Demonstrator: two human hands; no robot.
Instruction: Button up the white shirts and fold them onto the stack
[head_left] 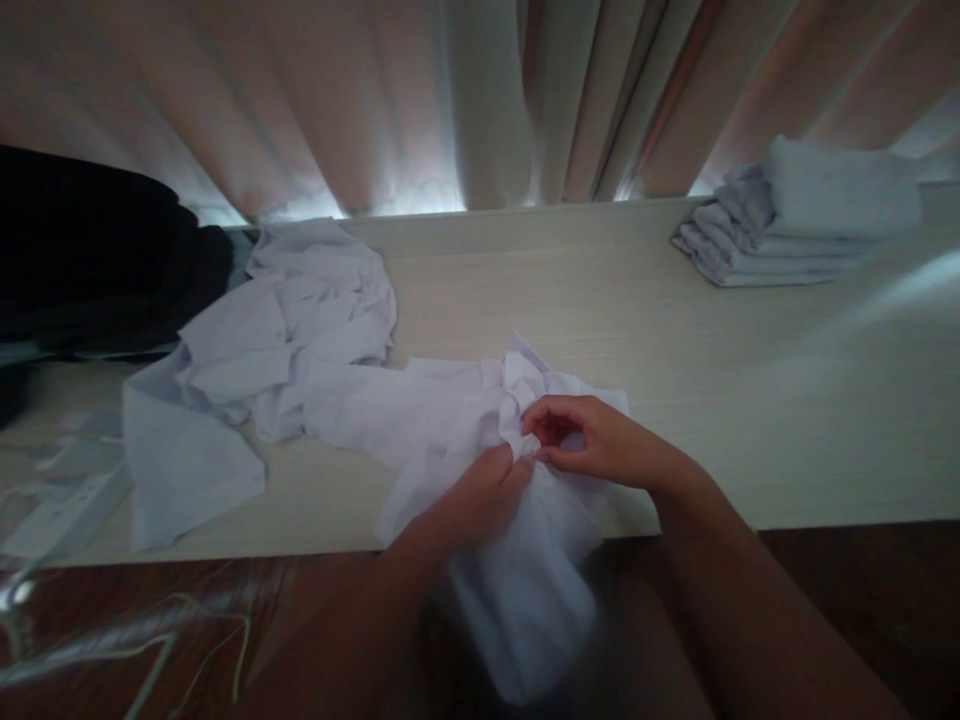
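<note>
A crumpled white garment (450, 410) lies at the front edge of a pale wooden table (750, 380), with part of it hanging over the edge toward me. My left hand (487, 490) pinches a fold of this cloth from below. My right hand (592, 440) grips the same bunched fold just to the right, fingers curled on it. Both hands meet at the middle of the garment.
A heap of loose white clothes (262, 340) lies at the left. A stack of folded white cloth (802, 220) sits at the back right. Dark fabric (90, 260) is at the far left. Curtains (450, 90) hang behind the table. White cables (150, 640) trail at lower left.
</note>
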